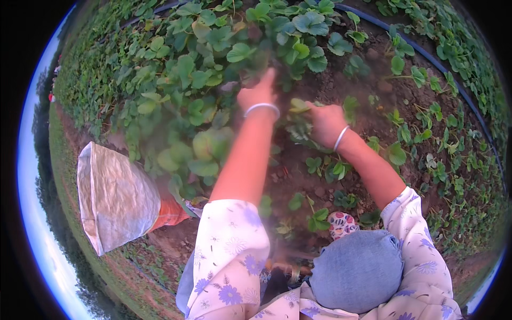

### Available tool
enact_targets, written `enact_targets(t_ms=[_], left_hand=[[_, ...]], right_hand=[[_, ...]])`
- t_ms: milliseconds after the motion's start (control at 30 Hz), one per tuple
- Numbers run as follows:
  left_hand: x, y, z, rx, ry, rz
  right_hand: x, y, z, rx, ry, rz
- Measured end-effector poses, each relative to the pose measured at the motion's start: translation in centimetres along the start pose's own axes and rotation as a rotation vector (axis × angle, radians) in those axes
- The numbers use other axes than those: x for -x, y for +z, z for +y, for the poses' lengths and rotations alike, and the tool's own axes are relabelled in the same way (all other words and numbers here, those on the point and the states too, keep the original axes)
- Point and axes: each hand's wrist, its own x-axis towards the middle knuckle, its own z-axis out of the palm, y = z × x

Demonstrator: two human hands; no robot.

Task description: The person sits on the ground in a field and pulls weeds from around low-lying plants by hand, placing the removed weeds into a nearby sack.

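Note:
Low strawberry plants [188, 76] with three-part green leaves spread over the brown soil before me. My left hand [257, 93], with a pale bangle at the wrist, reaches in among the leaves at the upper middle. Its fingertips are blurred and partly hidden, so what they touch cannot be made out. To the right of it and a little nearer to me, my right hand [329, 124] is curled around picked-looking strawberry greens [299, 127]. Leaves stick out on the left side of that fist. A second pale bangle circles this wrist.
A whitish woven sack [118, 196] with an orange lower part [170, 214] stands at the left. A dark drip hose [428, 58] curves along the right. My denim-covered knee [356, 272] and a patterned shoe [342, 225] are below. Bare soil [298, 176] shows between scattered small plants.

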Motion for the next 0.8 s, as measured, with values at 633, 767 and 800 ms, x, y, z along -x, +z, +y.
enact_targets(t_ms=[633,767,800], left_hand=[[3.2,-5.0,-7.9,0.084,0.160,-0.079],[6.5,-5.9,-4.4,0.109,0.252,-0.310],[6.7,-5.8,-3.4,0.181,0.234,-0.312]], right_hand=[[-3.2,2.4,-0.3,0.028,-0.353,0.185],[-2.3,1.5,-1.7,-0.540,-0.230,0.459],[-2.9,1.0,-2.1,-0.752,-0.144,0.460]])
